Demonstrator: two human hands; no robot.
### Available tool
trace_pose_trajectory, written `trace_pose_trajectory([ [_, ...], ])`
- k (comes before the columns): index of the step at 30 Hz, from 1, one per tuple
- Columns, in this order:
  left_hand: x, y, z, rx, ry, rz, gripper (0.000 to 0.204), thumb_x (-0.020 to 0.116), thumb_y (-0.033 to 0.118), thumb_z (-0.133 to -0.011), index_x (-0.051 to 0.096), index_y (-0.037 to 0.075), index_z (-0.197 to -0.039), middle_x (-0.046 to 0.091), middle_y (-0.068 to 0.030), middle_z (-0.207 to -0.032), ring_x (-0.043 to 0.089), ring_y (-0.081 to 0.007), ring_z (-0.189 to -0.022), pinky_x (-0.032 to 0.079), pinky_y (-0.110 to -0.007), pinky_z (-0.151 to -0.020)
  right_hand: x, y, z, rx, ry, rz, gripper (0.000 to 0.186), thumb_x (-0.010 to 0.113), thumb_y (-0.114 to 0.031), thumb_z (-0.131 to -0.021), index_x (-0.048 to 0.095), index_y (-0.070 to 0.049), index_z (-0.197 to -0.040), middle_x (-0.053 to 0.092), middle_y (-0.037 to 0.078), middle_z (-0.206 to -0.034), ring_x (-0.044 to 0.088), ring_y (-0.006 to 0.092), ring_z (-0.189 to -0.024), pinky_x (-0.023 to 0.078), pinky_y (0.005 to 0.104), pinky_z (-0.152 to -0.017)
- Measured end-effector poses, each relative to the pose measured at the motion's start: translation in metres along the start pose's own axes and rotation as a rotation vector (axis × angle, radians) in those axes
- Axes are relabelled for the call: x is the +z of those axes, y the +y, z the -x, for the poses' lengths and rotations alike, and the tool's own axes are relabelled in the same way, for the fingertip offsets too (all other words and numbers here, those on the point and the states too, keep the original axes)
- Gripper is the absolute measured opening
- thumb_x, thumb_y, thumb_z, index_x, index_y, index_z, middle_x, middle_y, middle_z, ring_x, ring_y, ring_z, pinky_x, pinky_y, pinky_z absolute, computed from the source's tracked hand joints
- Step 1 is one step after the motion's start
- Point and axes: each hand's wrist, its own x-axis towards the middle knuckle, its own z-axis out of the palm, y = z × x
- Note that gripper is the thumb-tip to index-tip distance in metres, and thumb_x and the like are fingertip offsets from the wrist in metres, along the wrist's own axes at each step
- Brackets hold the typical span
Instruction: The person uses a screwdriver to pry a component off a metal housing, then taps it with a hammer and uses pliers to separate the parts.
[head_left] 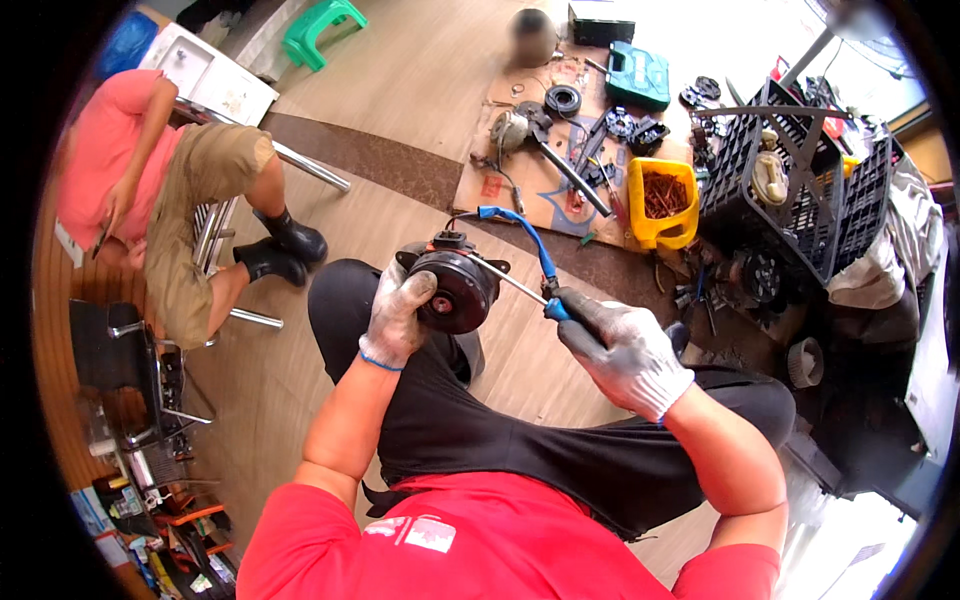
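Note:
My left hand [395, 312], in a white and grey work glove, is closed round the side of a round black electric motor [458, 292] above my lap. Its thumb lies over the motor's face. In my gloved right hand [622, 345] is a screwdriver [520, 282] with a blue handle. The long metal shaft points left, its tip at the upper edge of the motor; whether it sits on a screw is too small to tell. A blue-sleeved cable [530, 230] arcs from the motor's top down to a dark connector beside my right hand.
Beyond my knees, flattened cardboard [530, 180] carries loose motor parts. A cut yellow container [663, 205] holds rusty screws, near a teal tool case [637, 75]. Black plastic crates [790, 190] stand at right. A seated person [150, 180] is at left, near a green stool [320, 32].

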Motion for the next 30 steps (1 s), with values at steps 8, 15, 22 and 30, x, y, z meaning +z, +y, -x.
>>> trace_pose_trajectory([
  [8,0.004,-0.001,0.001,0.037,0.187,0.018,0.039,0.071,0.011,-0.092,0.062,-0.009,-0.125,0.074,-0.0181,-0.113,0.075,-0.0240,-0.098,0.061,-0.037,-0.091,0.036,0.014,-0.011,0.138,0.001,-0.068,0.034,0.061,-0.031,-0.101,0.069,-0.007,-0.125,0.070,0.027,-0.096,0.069,0.0449,-0.092,0.054,0.0469,-0.076],
  [15,-0.002,-0.009,-0.003,0.025,0.295,-0.006,0.031,0.068,0.009,-0.095,0.066,-0.008,-0.121,0.076,-0.0162,-0.108,0.075,-0.0223,-0.092,0.062,-0.035,-0.086,0.050,0.014,-0.016,0.306,-0.021,-0.114,0.037,0.060,-0.033,-0.101,0.068,-0.007,-0.125,0.069,0.028,-0.096,0.070,0.0447,-0.092,0.054,0.0463,-0.077],
  [22,0.005,-0.015,-0.011,-0.035,0.319,0.058,0.030,0.064,0.015,-0.099,0.067,-0.006,-0.121,0.076,-0.0145,-0.106,0.075,-0.0208,-0.091,0.062,-0.035,-0.084,0.071,0.018,-0.013,0.307,0.058,-0.187,0.043,0.058,-0.038,-0.101,0.065,-0.009,-0.132,0.069,0.030,-0.105,0.069,0.0476,-0.100,0.053,0.0495,-0.084],
  [30,0.011,-0.020,-0.015,-0.003,0.175,0.062,0.029,0.067,0.017,-0.099,0.067,-0.004,-0.119,0.076,-0.0125,-0.107,0.075,-0.0206,-0.092,0.062,-0.036,-0.085,0.029,0.016,-0.033,0.333,0.049,-0.222,0.042,0.061,-0.034,-0.099,0.067,-0.006,-0.130,0.072,0.026,-0.100,0.071,0.0427,-0.094,0.054,0.0461,-0.083],
])
